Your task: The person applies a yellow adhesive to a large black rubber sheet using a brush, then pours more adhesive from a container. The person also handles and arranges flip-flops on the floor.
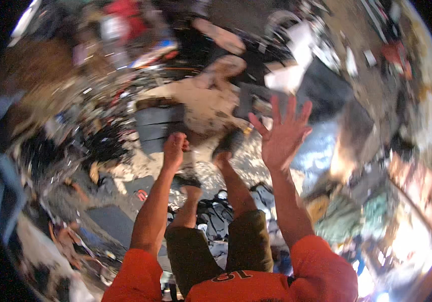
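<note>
My left hand [176, 147] is curled closed over the middle of the floor, beside a stack of dark grey flat slabs [151, 130]. Whether it holds anything is hidden by the fingers. Raised to the right, my right hand [285, 135] has its fingers spread wide and holds nothing. Behind it in the picture lie a pale bluish sheet [319, 148] and a large dark sheet [324, 85]. Ahead of my feet is a beige, irregular flat piece [208, 103] with dark spots. Motion blurs much of the scene.
Loose clutter [82, 131] is heaped along the left. White sheets [286, 78] and a long pinkish flat piece [220, 36] lie farther ahead. Green bundles [344, 217] and a pinkish sheet-like thing [419, 189] stand at the right. A dark flat panel [111, 222] lies near my left arm.
</note>
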{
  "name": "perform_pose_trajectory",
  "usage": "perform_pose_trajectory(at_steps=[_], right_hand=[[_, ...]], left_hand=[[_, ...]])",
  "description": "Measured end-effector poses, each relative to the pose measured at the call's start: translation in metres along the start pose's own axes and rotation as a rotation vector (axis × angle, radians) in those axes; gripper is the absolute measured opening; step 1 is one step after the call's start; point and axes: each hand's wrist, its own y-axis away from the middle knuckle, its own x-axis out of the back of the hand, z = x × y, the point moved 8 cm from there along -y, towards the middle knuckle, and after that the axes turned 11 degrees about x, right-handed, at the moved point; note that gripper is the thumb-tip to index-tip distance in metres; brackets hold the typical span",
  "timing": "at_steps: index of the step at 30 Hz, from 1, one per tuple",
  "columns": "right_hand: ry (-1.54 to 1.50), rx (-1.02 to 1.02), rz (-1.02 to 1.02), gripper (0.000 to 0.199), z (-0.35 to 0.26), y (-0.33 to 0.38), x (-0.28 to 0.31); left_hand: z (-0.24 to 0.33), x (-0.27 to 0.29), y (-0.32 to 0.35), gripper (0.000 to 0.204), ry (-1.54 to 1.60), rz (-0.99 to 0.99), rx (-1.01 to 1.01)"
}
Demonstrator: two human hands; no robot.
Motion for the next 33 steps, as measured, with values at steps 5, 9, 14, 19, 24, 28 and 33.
perform_pose_trajectory(at_steps=[5,9,14,19,24,28,33], right_hand=[[0.264,-0.154,-0.261,0.086,0.056,0.086,-0.109],[0.615,-0.281,-0.789,0.070,0.159,0.214,-0.147],[0.815,-0.508,-1.301,0.066,0.203,0.362,-0.200],[0.922,-0.756,-1.278,0.065,0.220,0.384,-0.181],[1.028,-0.780,-1.146,0.054,0.274,0.308,-0.163],[1.605,-0.707,-1.534,0.046,0.327,0.429,-0.196],[1.795,-0.497,-2.006,0.037,0.392,0.564,-0.285]], left_hand=[[0.006,0.093,0.106,0.042,0.263,0.103,-0.036],[-0.067,0.175,0.174,0.054,0.348,0.238,0.009],[-0.199,0.273,0.298,0.060,0.411,0.572,0.248],[-0.468,0.269,0.390,0.069,1.057,0.720,0.365],[-0.589,0.207,0.530,0.048,0.844,1.192,0.387],[-0.608,0.156,0.600,0.025,0.600,1.358,0.472],[-0.528,0.220,0.638,0.030,1.158,1.214,0.135]])
